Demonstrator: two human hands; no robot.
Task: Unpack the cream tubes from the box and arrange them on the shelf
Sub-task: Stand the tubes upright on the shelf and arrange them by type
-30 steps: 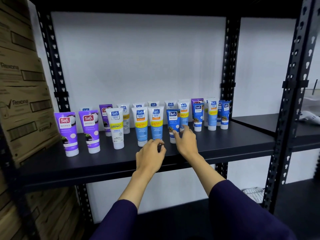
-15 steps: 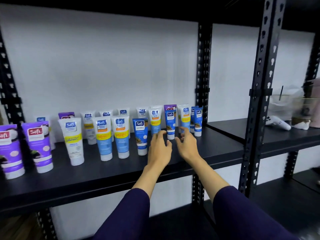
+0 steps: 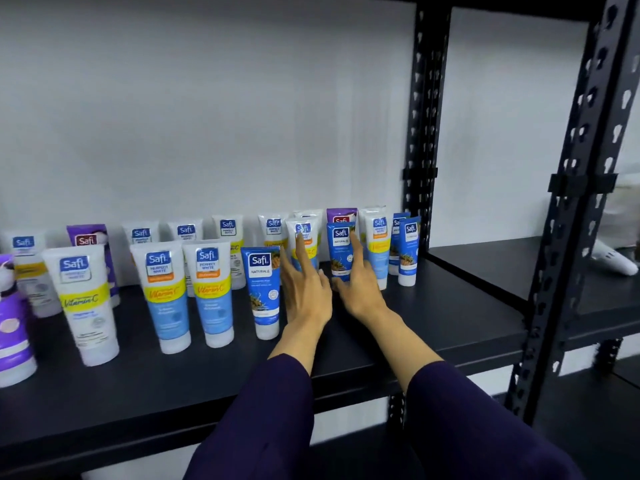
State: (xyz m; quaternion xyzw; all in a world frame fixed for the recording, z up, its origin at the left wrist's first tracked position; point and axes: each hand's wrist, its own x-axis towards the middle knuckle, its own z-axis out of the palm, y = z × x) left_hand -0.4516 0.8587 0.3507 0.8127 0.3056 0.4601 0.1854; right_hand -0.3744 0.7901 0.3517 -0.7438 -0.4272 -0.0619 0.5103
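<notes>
Head view: two hands reach among Safi cream tubes standing cap-down in loose rows along the black metal shelf (image 3: pixel 450 327), left and centre of the frame. The tubes look light, soft-walled and glossy, top-heavy on their narrow caps, so a nudge could topple one into its neighbours; the firmer shoulder just above the cap seems the safest place to pinch. The left hand (image 3: pixel 306 289), fingers straight and spread, rises in front of a white Perfect White tube (image 3: pixel 302 237); contact cannot be confirmed. The right hand (image 3: pixel 360 289) is loosely open, its fingers beside a blue Naturals tube (image 3: pixel 341 251), apparently touching its edge, gripping nothing. No box is in sight.
</notes>
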